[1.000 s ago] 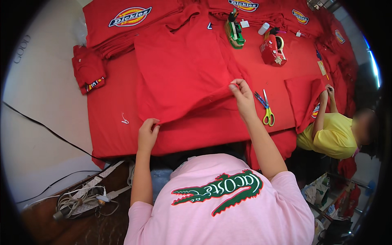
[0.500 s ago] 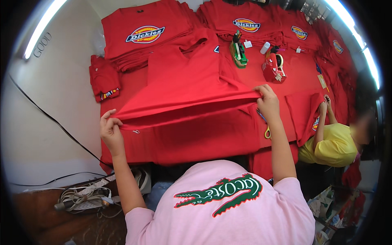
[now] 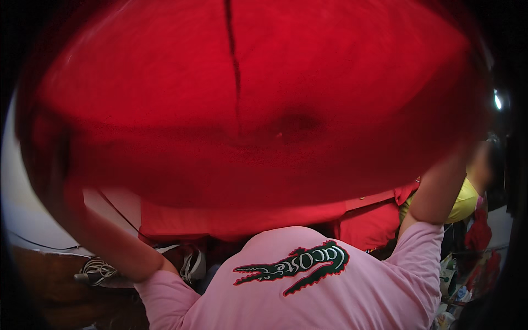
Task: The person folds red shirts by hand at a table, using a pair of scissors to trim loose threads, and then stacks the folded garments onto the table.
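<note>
Aloft, red cloth across the view, left forearm and right forearm raised to its sides, fingers hidden, grip impossible to tell, red counter below.

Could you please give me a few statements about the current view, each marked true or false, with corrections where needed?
1. Red cloth fills most of the upper part of the picture. True.
2. The person wears a green shirt. False: the shirt is pink, with a green crocodile emblem.
3. Someone in a yellow top is partly visible toward the right edge. True.
4. The coiled pale cable lies at the far right. False: it lies at the lower left.
5. Both of the person's hands show clearly. False: neither can be made out; the left forearm and right forearm run up toward the cloth.
</note>
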A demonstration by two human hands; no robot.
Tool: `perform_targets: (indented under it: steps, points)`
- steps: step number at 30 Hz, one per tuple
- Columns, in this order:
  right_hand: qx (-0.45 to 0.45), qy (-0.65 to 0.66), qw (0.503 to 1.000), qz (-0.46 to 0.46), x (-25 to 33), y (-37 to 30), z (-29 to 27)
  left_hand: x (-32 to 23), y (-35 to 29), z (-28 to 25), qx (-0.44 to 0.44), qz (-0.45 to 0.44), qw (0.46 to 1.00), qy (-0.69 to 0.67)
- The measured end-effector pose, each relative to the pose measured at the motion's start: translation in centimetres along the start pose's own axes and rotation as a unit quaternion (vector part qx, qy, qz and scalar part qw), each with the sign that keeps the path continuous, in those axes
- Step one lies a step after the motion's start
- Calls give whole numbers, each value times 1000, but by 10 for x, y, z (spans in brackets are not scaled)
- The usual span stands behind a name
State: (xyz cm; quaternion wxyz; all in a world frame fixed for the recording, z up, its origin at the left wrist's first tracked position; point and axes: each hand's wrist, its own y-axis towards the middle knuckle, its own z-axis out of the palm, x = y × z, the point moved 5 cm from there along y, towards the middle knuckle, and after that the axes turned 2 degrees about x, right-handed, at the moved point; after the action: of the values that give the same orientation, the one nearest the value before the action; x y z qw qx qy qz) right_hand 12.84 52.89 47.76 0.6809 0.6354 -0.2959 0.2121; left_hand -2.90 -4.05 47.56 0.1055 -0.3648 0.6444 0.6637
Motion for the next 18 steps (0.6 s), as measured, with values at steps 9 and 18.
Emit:
perform_targets:
  steps: [9, 18]
  points:
    - [191, 82, 976, 67, -67, 105, 35, 127, 161, 36, 231, 101, 924, 289]
    - [-83, -319, 944, 35, -35, -41, -33, 16, -54, -32, 50, 177, 945, 271]
